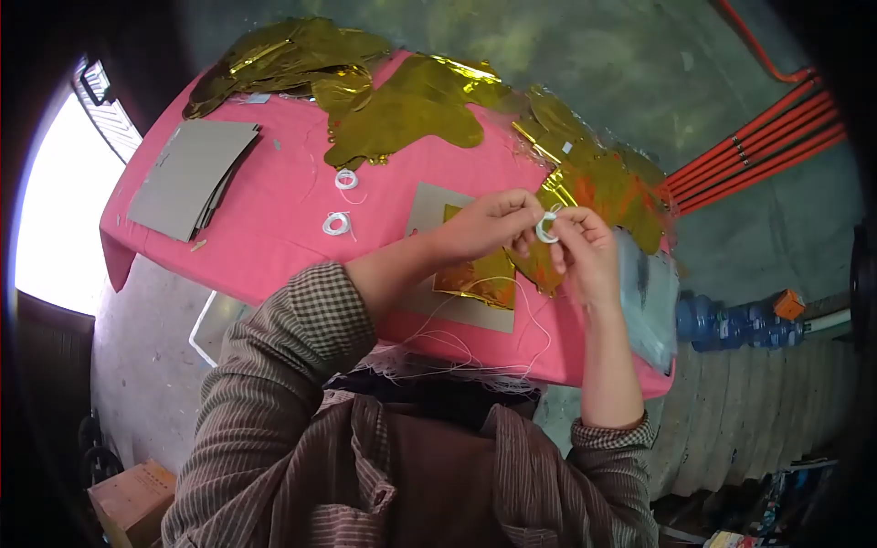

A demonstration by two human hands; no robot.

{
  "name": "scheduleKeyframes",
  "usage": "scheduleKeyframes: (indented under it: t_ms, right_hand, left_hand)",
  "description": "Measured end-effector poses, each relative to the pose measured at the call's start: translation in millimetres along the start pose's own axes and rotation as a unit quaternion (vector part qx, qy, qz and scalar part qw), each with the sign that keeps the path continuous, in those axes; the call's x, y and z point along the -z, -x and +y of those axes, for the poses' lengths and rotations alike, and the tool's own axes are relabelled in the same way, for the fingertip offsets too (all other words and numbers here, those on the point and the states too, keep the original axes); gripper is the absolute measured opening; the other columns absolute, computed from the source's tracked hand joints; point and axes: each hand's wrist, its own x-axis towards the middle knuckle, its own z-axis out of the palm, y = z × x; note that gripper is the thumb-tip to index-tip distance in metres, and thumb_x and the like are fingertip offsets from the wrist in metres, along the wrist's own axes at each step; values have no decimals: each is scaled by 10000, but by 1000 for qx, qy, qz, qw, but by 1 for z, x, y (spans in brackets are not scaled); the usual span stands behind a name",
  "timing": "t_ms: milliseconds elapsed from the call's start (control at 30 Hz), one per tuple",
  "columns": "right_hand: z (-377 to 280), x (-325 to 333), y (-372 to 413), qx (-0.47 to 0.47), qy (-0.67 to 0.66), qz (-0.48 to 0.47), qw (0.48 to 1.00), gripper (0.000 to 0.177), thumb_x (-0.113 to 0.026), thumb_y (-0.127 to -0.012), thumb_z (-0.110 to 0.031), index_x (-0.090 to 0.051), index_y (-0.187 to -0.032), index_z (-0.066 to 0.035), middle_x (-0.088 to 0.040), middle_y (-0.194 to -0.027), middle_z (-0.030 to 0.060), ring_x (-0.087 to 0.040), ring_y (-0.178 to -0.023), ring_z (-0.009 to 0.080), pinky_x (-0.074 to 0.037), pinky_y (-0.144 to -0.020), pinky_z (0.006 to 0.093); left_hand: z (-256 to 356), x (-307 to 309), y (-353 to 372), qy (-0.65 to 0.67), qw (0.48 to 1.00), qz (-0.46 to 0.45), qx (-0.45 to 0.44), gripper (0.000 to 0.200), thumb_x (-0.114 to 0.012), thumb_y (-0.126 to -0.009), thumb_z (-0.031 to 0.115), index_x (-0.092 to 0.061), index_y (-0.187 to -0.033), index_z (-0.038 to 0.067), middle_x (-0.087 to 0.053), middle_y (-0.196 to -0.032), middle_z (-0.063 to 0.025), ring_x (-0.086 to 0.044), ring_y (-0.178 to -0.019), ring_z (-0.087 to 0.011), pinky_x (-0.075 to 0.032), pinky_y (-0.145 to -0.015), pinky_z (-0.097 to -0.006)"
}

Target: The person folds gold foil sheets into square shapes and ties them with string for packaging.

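Between my two hands is a small coil of white string (545,239), held above the pink table. My right hand (589,256) pinches the coil's right side between thumb and fingers. At its upper left, my left hand (498,222) has its fingers pinched together on the string. A loose length of white string (549,342) loops down over the table's front edge toward my lap. Beneath my hands lies a grey cardboard sheet (429,208) with a folded piece of gold foil (480,281) on it, partly hidden by my left arm.
Flat gold foil shapes (402,114) pile along the back of the pink cloth (283,183). Two white string coils (337,224) lie left of my hands. Stacked grey cardboard (187,173) sits at left, clear plastic bags (644,297) at right. Blue bottles (731,322) stand beyond.
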Motion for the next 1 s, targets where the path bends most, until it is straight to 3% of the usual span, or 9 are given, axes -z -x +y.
scheduleKeyframes:
  t_ms: [167, 233, 267, 400, 567, 600, 733, 867, 1000]
  right_hand:
    - [-18, -43, -15, 29, 70, -42, 996, 83, -528, -836, -53, -550, -906, -14, -566, -684, 37, -471, -470, 53, -338, -372, 173]
    - [-12, -63, -27, 3, 111, -144, 983, 130, -506, -841, -36, -550, -957, 2, -595, -763, 62, -531, -535, 74, -405, -421, 180]
    - [-7, -76, -33, 4, 109, -143, 984, 130, -506, -841, -36, -550, -957, 2, -595, -763, 62, -531, -535, 74, -405, -421, 180]
    - [-1, -99, -42, 24, 46, -194, 980, 197, -491, -848, -31, -536, -1033, 19, -604, -904, 98, -591, -676, 116, -481, -575, 211]
    - [-9, -58, -31, 25, 74, -174, 982, 177, -489, -847, -21, -546, -1008, 28, -608, -881, 73, -583, -695, 105, -480, -616, 223]
    - [-12, -46, -24, 23, 107, -169, 980, 145, -498, -842, -22, -557, -967, 22, -603, -839, 53, -566, -671, 88, -464, -595, 216]
    - [-13, -9, 5, -14, 327, -130, 936, 56, -527, -823, -27, -579, -834, -8, -574, -733, -4, -513, -608, 44, -412, -545, 196]
    - [6, 10, 24, 52, 570, -147, 807, 72, -593, -747, -69, -565, -773, -9, -572, -643, 76, -545, -558, 163, -434, -543, 265]
    - [17, 8, 33, -30, 591, -131, 795, 110, -582, -701, -121, -555, -701, -14, -589, -691, 173, -581, -668, 318, -453, -597, 393]
  left_hand:
    - [-5, 13, -2, 71, 981, 127, 128, 130, -479, -875, 175, -501, -940, 64, -508, -789, -13, -513, -698, -97, -456, -611, -230]
    - [-7, 17, 3, -166, 981, -27, -99, 136, -460, -853, 130, -491, -969, 66, -506, -814, -8, -509, -689, -100, -453, -619, -243]
    - [-28, 5, 10, -24, 972, 60, -227, 156, -454, -807, 98, -504, -948, 55, -509, -795, -9, -505, -685, -91, -432, -585, -235]
    - [-46, 18, -5, -68, 967, 96, -224, 156, -451, -798, 90, -516, -934, 50, -515, -778, -10, -504, -675, -87, -414, -557, -230]
    - [-26, 34, -5, -258, 955, 46, -140, 138, -461, -829, 108, -545, -920, 48, -532, -747, -13, -505, -656, -81, -400, -527, -219]
    - [-15, 24, -2, -100, 993, 54, 7, 153, -469, -812, 72, -543, -942, 40, -550, -776, -13, -518, -659, -89, -423, -578, -216]
    - [-19, 22, -8, -60, 990, 118, 50, 159, -470, -809, 71, -542, -947, 34, -550, -744, -9, -489, -607, -69, -404, -554, -195]
    - [-16, 20, -5, -65, 991, 114, 38, 162, -469, -831, 98, -542, -958, 30, -545, -759, -15, -489, -620, -68, -417, -564, -206]
    - [-16, 20, -5, -66, 991, 111, 32, 165, -469, -837, 103, -540, -969, 33, -557, -773, -12, -499, -631, -60, -410, -581, -198]
